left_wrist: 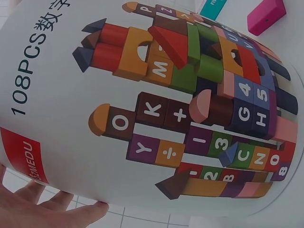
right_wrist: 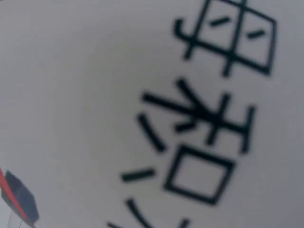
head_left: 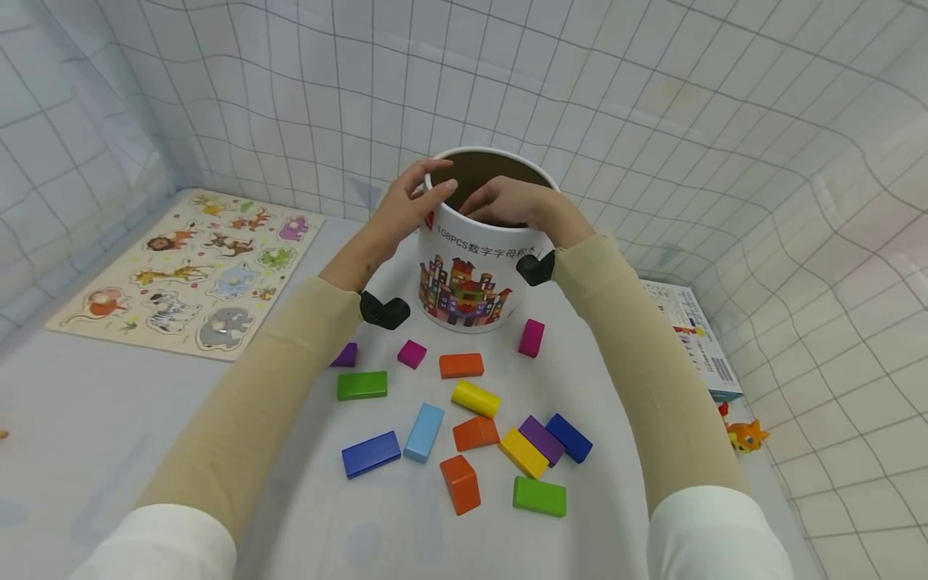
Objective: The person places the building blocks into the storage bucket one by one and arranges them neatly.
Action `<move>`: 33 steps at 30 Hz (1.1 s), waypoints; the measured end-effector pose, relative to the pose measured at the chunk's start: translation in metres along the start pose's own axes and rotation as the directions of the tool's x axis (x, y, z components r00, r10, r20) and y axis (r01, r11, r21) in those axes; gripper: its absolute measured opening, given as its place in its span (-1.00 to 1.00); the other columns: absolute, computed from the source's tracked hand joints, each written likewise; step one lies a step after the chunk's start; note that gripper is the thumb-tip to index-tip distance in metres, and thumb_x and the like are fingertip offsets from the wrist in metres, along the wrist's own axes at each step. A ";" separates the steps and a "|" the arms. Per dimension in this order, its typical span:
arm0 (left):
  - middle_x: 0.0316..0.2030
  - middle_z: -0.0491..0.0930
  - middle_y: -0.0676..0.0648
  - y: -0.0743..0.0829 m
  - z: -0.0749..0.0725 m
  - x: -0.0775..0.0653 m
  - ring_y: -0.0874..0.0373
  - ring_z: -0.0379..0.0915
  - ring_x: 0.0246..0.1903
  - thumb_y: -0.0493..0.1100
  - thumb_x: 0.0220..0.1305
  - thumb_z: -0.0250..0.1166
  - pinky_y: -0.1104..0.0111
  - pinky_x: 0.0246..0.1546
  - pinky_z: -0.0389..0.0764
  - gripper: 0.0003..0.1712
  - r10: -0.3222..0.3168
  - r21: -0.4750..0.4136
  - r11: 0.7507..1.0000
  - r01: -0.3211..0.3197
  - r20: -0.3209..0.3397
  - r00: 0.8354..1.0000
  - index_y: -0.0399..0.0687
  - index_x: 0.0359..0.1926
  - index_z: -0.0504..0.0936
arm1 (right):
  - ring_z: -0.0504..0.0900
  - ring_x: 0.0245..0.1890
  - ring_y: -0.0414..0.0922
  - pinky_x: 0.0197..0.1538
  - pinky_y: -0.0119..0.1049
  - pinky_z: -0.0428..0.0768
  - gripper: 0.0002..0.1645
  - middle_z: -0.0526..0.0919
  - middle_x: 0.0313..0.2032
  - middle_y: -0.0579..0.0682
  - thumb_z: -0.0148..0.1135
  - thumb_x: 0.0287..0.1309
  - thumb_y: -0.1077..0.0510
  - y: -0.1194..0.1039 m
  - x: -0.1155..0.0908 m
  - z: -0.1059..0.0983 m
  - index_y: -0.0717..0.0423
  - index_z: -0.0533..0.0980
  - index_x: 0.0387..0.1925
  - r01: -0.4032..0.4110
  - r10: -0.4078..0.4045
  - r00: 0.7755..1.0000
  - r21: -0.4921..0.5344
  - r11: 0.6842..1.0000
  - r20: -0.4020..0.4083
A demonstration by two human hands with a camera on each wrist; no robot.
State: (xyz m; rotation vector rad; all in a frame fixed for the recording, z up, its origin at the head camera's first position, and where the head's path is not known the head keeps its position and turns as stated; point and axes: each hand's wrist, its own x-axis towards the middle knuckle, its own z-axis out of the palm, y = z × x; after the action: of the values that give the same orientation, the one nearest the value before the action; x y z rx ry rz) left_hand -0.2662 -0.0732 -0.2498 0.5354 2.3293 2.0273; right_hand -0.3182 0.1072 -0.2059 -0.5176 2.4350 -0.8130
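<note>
A white bucket (head_left: 471, 274) printed with a picture of toy blocks stands upright at the back of the table. My left hand (head_left: 406, 205) holds its left side, thumb over the rim; in the left wrist view the fingers (left_wrist: 71, 209) lie along the outer wall. Over the near right rim my right hand (head_left: 515, 201) reaches down into the bucket. Its fingertips are hidden inside, so I cannot tell what they hold. The right wrist view is filled by the bucket's printed wall (right_wrist: 95, 95). Loose wooden blocks lie before the bucket, among them an orange block (head_left: 461, 366) and a magenta block (head_left: 532, 338).
Nearer me are several more blocks, including a yellow cylinder (head_left: 475, 399), a light blue block (head_left: 424, 432) and a green block (head_left: 540, 496). An animal puzzle board (head_left: 196, 270) lies at left. On the right are a box (head_left: 692, 334) and an orange toy figure (head_left: 747, 436). Gridded cloth walls (head_left: 348, 105) surround the table.
</note>
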 end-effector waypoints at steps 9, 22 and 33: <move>0.33 -0.04 0.05 -0.002 0.002 0.004 -0.10 -0.12 0.29 -0.01 0.25 0.05 0.02 0.18 0.08 -0.44 0.018 0.005 1.000 -0.018 0.000 1.000 0.04 0.26 0.19 | 0.60 -0.22 -0.06 -0.09 -0.30 0.51 -0.66 0.59 -0.20 0.15 0.09 0.15 0.19 0.006 -0.077 0.015 0.31 0.46 -0.06 0.451 -0.242 0.843 0.386 0.805 -0.481; 0.31 -0.03 0.16 -0.014 0.000 0.015 0.02 -0.05 0.28 0.12 0.21 0.07 0.02 0.18 0.09 -0.43 0.031 0.038 0.999 -0.031 -0.008 0.999 0.24 0.24 0.21 | 0.48 -0.39 -0.09 -0.26 -0.40 0.52 -0.61 0.52 -0.26 0.24 0.04 0.21 0.05 0.168 -0.194 0.139 0.23 0.44 -0.03 0.138 0.052 0.924 0.457 0.879 -0.379; 0.31 -0.03 0.18 -0.013 0.002 0.015 0.08 -0.10 0.30 0.14 0.20 0.07 0.01 0.18 0.08 -0.42 0.001 0.020 1.000 -0.001 -0.003 1.000 0.26 0.23 0.20 | 0.35 -0.41 -0.14 -0.43 -0.44 0.33 -0.55 0.42 -0.33 0.03 0.27 0.00 0.10 0.193 -0.221 0.190 0.13 0.49 -0.03 -0.063 0.148 0.933 0.256 0.965 -0.329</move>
State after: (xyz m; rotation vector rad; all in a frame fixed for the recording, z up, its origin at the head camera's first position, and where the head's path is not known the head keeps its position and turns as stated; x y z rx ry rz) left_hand -0.2830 -0.0687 -0.2589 0.5344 2.3542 2.0078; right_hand -0.0692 0.2780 -0.3818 -0.1555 2.5951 -1.2211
